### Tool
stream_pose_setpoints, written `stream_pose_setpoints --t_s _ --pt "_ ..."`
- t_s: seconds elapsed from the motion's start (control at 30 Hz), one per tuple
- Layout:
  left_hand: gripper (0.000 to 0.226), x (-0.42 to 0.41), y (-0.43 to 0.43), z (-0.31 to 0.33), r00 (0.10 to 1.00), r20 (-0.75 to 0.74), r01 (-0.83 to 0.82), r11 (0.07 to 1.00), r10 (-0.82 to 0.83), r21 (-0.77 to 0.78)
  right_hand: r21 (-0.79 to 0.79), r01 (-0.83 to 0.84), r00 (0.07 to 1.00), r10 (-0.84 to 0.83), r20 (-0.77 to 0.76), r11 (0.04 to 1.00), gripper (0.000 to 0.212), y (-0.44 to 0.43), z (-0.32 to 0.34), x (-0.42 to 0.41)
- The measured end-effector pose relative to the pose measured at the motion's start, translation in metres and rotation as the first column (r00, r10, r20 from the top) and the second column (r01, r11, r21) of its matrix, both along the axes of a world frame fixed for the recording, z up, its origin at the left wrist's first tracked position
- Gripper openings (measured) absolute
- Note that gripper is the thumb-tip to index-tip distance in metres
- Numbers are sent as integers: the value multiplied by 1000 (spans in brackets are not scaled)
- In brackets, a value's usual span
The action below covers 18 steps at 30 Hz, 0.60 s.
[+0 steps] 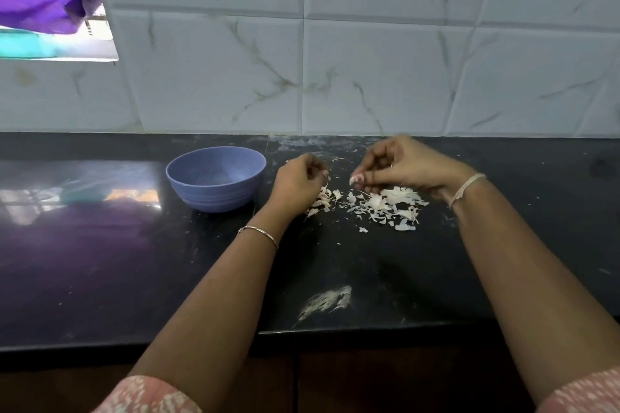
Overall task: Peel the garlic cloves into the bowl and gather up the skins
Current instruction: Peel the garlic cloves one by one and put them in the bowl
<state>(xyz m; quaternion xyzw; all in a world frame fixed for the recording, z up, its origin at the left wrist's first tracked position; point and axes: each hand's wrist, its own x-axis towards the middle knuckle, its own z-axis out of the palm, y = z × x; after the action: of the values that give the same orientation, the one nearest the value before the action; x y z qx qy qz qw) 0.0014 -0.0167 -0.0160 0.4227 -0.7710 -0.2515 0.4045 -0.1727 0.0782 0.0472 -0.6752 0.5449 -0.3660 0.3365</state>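
Black counter: blue bowl stands left of centre. Right hand pinches a garlic clove at its fingertips, above the skins scattered on the counter. Left hand, just beside the bowl, has curled fingers; whether it holds anything cannot be told.

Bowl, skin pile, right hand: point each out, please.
bowl (214,196), head view, front outer wall.
skin pile (399,194), head view, middle of the heap.
right hand (407,164), head view, back of hand; pinches garlic clove (355,180).
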Motion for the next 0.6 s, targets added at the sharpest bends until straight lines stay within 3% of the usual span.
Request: stream_pose_setpoints --t_s 0.13,0.2,0.27,0.3,0.4,0.5,0.53,0.6 --pt "12 -2 -3 1 979 -203 24 988 7 149 -114 -59 996 67 65 992 18 0 29 10" --pt "14 -3 -5 1 960 -281 47 980 10 194 -100 -73 986 58 -154 992 19 -8 12 17" --pt "11 -2 -5 0 947 -321 44 977 26 208 -23 -86 886 66 -459 996 8 -17 -25 23" --pt "11 -2 -4 0 944 -327 40 977 32 210 3 -81 853 71 -518 997 9 -19 -38 23" --pt "15 -3 -1 1 939 -342 45 973 36 225 -13 -40 884 30 -467 999 7 -14 -31 16" --pt "13 -4 -1 2 931 -363 54 970 37 236 -112 -9 984 -11 -177 994 5 -7 -11 12" --pt "14 -3 -2 2 929 -368 54 969 40 242 -113 -21 988 4 -153 993 4 -6 -12 14" --pt "15 -2 -2 2 926 -373 52 965 49 257 -41 -51 947 36 -318 998 11 -10 -31 19"
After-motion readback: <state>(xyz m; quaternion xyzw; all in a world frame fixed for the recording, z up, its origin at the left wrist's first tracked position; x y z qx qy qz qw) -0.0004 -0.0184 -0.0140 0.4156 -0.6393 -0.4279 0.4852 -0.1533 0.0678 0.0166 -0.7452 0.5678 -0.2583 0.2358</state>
